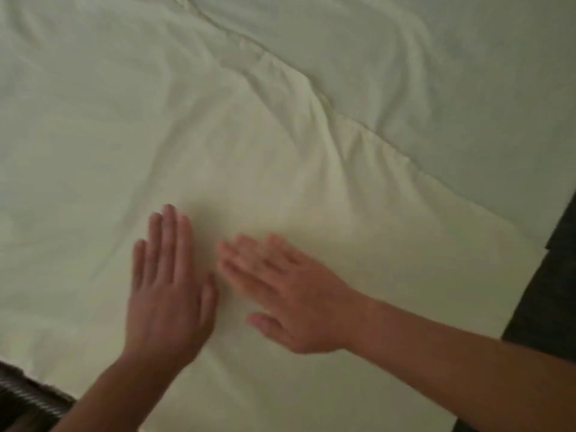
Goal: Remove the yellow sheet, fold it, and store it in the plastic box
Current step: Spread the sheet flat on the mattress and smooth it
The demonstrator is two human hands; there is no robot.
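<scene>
Near the front edge of the bed (467, 73), pale yellow fabric sheet (311, 188) partly folded, pressed under left hand (168, 294) and right hand (293, 297), fingers straight, together. Folding unfinished; plastic box unseen.

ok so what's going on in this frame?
A person has both hands flat on the yellow sheet, which lies spread out. The left hand and right hand lie side by side with straight fingers, apparently smoothing it; the right one is motion-blurred. A wrinkled edge of the top layer runs diagonally across the upper right, so a fold looks under way. No plastic box is in view.
</scene>
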